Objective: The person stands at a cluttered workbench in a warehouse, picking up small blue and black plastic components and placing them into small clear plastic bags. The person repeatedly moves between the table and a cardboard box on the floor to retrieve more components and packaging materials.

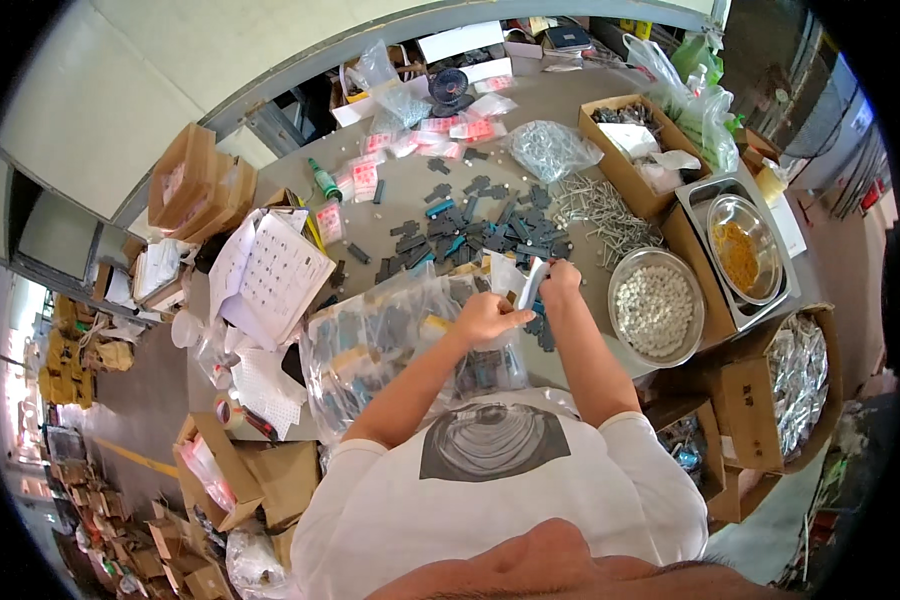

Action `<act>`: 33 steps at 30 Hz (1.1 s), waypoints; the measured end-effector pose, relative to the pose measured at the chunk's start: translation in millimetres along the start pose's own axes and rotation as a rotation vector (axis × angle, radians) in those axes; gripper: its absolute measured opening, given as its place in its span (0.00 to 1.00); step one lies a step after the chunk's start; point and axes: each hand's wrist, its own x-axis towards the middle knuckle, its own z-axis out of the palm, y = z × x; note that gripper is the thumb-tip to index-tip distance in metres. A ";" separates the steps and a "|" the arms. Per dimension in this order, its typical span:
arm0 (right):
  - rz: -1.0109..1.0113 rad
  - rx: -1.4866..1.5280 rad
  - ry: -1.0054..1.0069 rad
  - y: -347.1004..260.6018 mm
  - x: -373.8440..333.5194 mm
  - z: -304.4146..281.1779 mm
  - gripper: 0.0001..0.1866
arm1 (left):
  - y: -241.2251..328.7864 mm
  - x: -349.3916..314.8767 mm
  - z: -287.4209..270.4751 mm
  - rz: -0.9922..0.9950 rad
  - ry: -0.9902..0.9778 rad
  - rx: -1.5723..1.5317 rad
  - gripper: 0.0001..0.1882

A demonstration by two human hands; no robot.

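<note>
Over the near middle of the table, my left hand (488, 317) is closed around the lower side of a small clear and white plastic bag (507, 277). Close beside it, my right hand (562, 281) pinches at the bag's white edge; whether a small part is also between those fingers is hidden. Just beyond my hands lies a loose heap of dark grey plastic parts (440, 240), a few of them teal. Large clear bags of similar parts (355, 345) lie under and beside my left forearm. To the right of my right hand stands a metal bowl of white plugs (658, 308).
Loose screws (605, 215) are spread behind the bowl, near a bag of hardware (552, 150). Red-and-white packets (450, 130) lie at the back. Papers (275, 270) cover the left. Cardboard boxes (630, 150) and a bowl of yellow pieces (738, 255) line the right.
</note>
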 end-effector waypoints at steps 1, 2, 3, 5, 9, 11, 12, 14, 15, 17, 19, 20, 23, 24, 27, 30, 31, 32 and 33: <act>0.017 0.047 -0.010 0.3 3.5 -0.3 0.09 | 5.1 -0.5 -6.4 -0.019 -0.050 0.073 0.26; -0.005 -0.007 -0.011 0.6 -1.6 3.4 0.09 | -4.0 4.5 -5.1 -0.010 -0.046 0.077 0.25; -0.028 -0.060 -0.011 2.5 -6.8 7.5 0.09 | -22.7 12.0 -1.2 -0.002 -0.043 0.082 0.24; 0.004 -0.086 -0.089 4.7 -10.1 11.9 0.09 | -34.5 16.3 0.9 -0.060 0.018 -0.169 0.19; 0.047 -0.258 -0.193 -0.1 -45.3 9.1 0.12 | -47.7 29.2 -21.7 -0.206 0.141 -0.646 0.13; 0.048 -0.278 -0.279 4.3 -32.1 -7.0 0.13 | -46.7 28.9 -43.5 -0.221 0.109 -0.640 0.11; 0.097 -0.291 -0.302 11.3 -29.2 -15.2 0.13 | -43.0 28.4 -50.1 -0.227 0.094 -0.638 0.10; 0.198 -0.322 -0.350 29.6 -34.8 -31.0 0.13 | -26.9 24.9 -59.8 -0.212 0.209 -0.649 0.07; 0.133 -0.544 -0.518 42.6 -34.7 -42.0 0.13 | -28.6 25.1 -65.0 -0.173 0.228 -0.667 0.07; -0.062 -0.999 -0.819 65.6 -59.7 -47.6 0.12 | -26.4 22.5 -73.9 -0.125 0.270 -0.702 0.07; -0.348 -1.464 -1.100 80.3 -102.6 -35.0 0.13 | -6.1 15.0 -81.8 -0.105 0.242 -0.761 0.07; -0.516 -1.691 -1.250 87.9 -111.6 -30.7 0.16 | 1.1 13.7 -84.9 -0.093 0.224 -0.790 0.07; -0.934 -1.630 -1.563 128.5 -106.6 -30.6 0.23 | -3.7 12.1 -88.9 -0.147 0.042 -0.800 0.10; -0.950 -1.852 -1.526 134.2 -108.9 -26.5 0.25 | -6.5 10.5 -89.0 -0.157 0.021 -0.771 0.12; -0.857 -2.192 -1.483 134.9 -119.3 -7.6 0.30 | -19.0 4.6 -96.0 -0.133 -0.033 -0.555 0.16; -0.711 -1.977 -1.576 134.7 -87.1 -10.3 0.29 | -21.5 -7.5 -101.2 -0.108 0.104 -0.211 0.14; -0.783 -1.985 -1.539 131.1 -79.9 -10.3 0.26 | -14.0 -13.6 -109.8 -0.094 0.140 -0.021 0.13; -0.848 -1.996 -1.509 124.6 -90.3 -4.9 0.24 | -12.4 -20.7 -114.4 -0.085 0.180 0.165 0.12; -0.610 -1.971 -1.297 116.9 -102.1 -1.9 0.15 | -21.6 -25.4 -111.7 -0.005 0.304 0.204 0.13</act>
